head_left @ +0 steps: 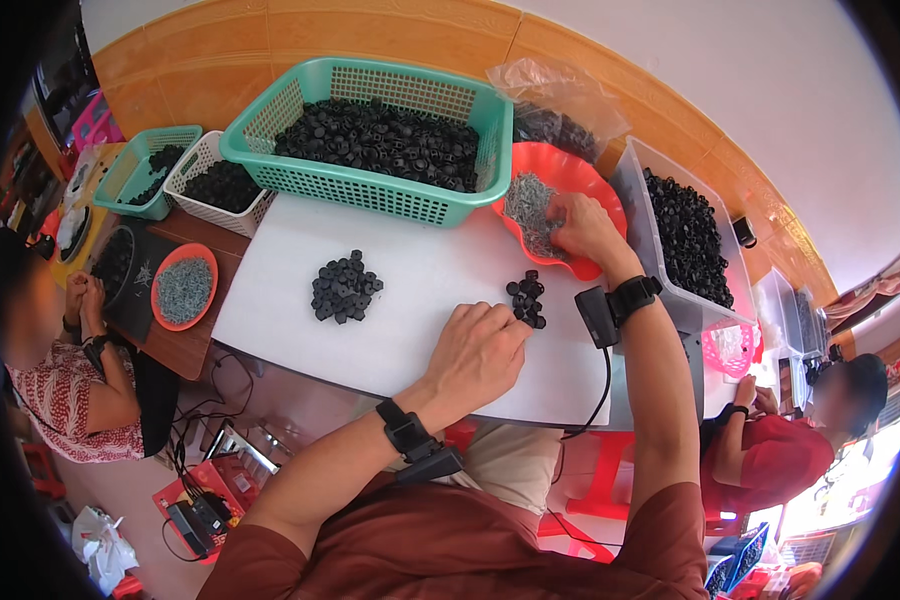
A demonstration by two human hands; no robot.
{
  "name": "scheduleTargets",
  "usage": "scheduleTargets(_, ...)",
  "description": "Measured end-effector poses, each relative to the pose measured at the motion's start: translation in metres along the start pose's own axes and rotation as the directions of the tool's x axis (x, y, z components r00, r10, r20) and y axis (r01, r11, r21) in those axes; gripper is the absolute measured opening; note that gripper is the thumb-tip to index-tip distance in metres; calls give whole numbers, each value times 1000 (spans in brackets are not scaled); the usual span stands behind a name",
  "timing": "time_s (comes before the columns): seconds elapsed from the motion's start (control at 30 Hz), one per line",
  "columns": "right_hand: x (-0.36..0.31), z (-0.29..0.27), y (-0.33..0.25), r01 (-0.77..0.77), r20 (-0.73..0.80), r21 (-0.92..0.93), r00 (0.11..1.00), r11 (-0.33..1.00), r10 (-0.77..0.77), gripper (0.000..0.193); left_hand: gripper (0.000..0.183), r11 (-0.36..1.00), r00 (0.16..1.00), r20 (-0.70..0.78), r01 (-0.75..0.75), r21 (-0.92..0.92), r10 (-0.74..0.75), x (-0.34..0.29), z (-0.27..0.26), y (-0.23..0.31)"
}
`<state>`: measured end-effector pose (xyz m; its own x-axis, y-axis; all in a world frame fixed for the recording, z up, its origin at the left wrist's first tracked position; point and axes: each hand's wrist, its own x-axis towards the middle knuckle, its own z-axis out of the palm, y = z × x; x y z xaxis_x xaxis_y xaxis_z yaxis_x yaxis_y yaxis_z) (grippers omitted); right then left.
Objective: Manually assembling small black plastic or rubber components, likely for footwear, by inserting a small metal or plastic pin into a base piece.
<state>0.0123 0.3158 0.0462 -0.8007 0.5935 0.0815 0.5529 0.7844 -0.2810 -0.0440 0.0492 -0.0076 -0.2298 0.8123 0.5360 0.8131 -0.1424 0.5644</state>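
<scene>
My right hand (582, 228) reaches into a red wavy-rimmed bowl (602, 172), its bent fingertips down among small silvery metal pins (530, 205). How many pins lie between those fingers is hidden. On the white work surface rests my left hand (480, 352), back upward and fingers curled, right beside a small heap of black plastic parts (526, 300). Whatever its fingertips hold is out of sight beneath the hand. Farther left on the same surface lies a larger heap of black parts (344, 287).
A large green basket (370, 200) of black parts stands at the back, a clear bin (638, 215) of them at right. Behind the bowl is a plastic bag (560, 90). Co-workers sit left (80, 400) and right (770, 450). A cable (607, 385) hangs from my right wrist device.
</scene>
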Motion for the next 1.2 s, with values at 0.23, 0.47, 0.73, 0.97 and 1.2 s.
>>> scheduleTargets(0.23, -5, -7, -3, -61, -75, 52, 995, 997, 64, 28, 13, 1000, 1000, -2, 8, 8, -8, -2, 0, 0)
scheduleTargets(0.47, -11, -13, 6, -108, -46, 202, 992, 973, 120, 25, 11, 1000, 1000, -22, 6, 9, -5, 0, 1, 0)
scheduleTargets(0.73, -22, -12, 6, 33, -168, 178, 986, 983, -2, 18, 11, 1000, 1000, -24, 5, -8, -5, 0, 0, 1)
scheduleTargets(0.97, -27, -16, 1, 19, -194, 156, 981, 988, 12, 17, 12, 1000, 1000, -27, -4, -3, 4, -1, 2, 0)
scheduleTargets(1.2, -28, -14, 4, 6, -144, 193, 989, 981, 22, 18, 13, 1000, 999, -34, -7, -3, 6, 0, 2, 0)
